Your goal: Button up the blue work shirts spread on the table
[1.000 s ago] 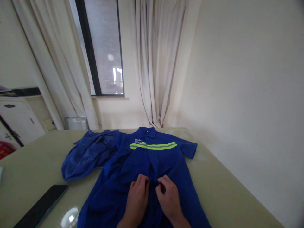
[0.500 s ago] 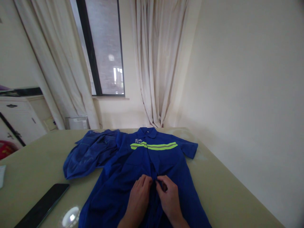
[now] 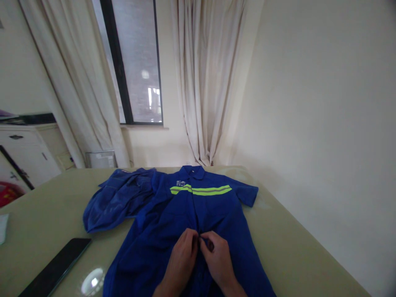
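Blue shirt (image 3: 213, 210) laid out on the green table (image 3: 293, 247) — two hands meet at its front.
It lies in the middle, with its collar (image 3: 192, 172) at the far end and a bright stripe (image 3: 212, 191) over the chest. The left hand (image 3: 182, 255) is almost closed, its fingertips pinching the front edge. The right hand (image 3: 218, 255) pinches the cloth beside it with thumb and first finger; what sits between the tips is too small to tell. The job looks part done: the far part of the front seems to lie together, and the near part may be left — the hands hide much of it. A crumpled blue garment (image 3: 120, 202) lies on the left, a black phone (image 3: 58, 264) nearer.
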Tool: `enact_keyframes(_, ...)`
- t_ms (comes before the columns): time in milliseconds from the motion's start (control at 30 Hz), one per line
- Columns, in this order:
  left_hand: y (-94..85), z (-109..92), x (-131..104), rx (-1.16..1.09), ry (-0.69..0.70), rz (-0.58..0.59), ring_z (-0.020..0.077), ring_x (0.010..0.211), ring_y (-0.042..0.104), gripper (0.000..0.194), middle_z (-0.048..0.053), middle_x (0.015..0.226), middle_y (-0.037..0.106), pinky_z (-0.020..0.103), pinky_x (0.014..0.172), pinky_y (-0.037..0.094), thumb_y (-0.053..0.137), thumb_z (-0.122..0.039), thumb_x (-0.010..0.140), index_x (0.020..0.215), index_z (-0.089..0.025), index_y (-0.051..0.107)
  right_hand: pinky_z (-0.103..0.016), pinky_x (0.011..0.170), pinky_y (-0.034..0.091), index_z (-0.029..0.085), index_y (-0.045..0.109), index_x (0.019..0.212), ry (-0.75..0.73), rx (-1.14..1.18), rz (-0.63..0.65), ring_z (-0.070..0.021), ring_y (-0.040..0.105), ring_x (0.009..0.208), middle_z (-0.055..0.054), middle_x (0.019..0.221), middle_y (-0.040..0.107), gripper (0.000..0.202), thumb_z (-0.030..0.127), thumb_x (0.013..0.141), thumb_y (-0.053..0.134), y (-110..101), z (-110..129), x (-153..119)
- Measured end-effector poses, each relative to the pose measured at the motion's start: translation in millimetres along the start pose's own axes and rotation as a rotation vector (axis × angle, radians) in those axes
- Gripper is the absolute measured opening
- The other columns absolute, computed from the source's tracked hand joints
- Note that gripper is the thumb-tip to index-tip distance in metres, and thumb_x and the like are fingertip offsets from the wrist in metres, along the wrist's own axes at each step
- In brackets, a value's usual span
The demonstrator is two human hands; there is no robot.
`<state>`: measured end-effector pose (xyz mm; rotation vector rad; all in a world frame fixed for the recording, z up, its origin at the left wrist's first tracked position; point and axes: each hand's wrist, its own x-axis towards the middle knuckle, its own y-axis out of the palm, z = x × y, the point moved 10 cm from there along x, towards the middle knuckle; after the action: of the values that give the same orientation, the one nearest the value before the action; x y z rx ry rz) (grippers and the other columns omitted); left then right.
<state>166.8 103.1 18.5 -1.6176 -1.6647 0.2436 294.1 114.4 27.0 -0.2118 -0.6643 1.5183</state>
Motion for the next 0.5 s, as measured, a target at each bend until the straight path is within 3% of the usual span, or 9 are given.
enact_keyframes(133,0.0,6,-1,-0.010,-0.068,0.014,0.0178,0.084,0.068,0.016,0.002,0.092,0.068,0.029,0.078,0.053,0.044,-0.016,0.098,0.100,-0.025,0.057,-0.028,0.064,0.043,0.023,0.076,0.088,0.006,-0.034,-0.011,-0.0191,0.063,0.066,-0.002,0.077,0.070,0.018,0.027,0.092,0.059,-1,-2,-1)
enact_keyframes(300,-8.6,4,-3,0.039,-0.062,-0.067,0.0177,0.081,0.067,0.016,0.001,0.088,0.067,0.028,0.076,0.053,0.043,-0.021,0.100,0.095,-0.026,0.058,-0.027,0.069,0.047,0.024,0.078,0.091,-0.058,-0.008,0.003,-0.0203,0.067,0.074,-0.005,0.085,0.073,0.025,0.038,0.097,0.058,-4,13,-4)
enact_keyframes(400,-12.3,2,-2,0.029,-0.052,-0.094,0.0174,0.077,0.067,0.016,0.001,0.085,0.067,0.028,0.074,0.053,0.044,-0.024,0.100,0.093,-0.026,0.059,-0.026,0.067,0.047,0.023,0.078,0.092,-0.066,0.089,0.057,-0.0196,0.067,0.073,-0.005,0.080,0.073,0.041,0.047,0.103,0.047,-1,19,-4)
enact_keyframes(500,-13.1,3,-1,-0.031,-0.090,-0.082,0.0170,0.077,0.069,0.014,0.000,0.086,0.069,0.027,0.074,0.053,0.046,-0.025,0.099,0.093,-0.027,0.059,-0.025,0.060,0.044,0.020,0.078,0.094,-0.002,0.145,0.091,-0.0180,0.063,0.063,-0.003,0.070,0.070,0.045,0.053,0.101,0.046,3,11,-1)
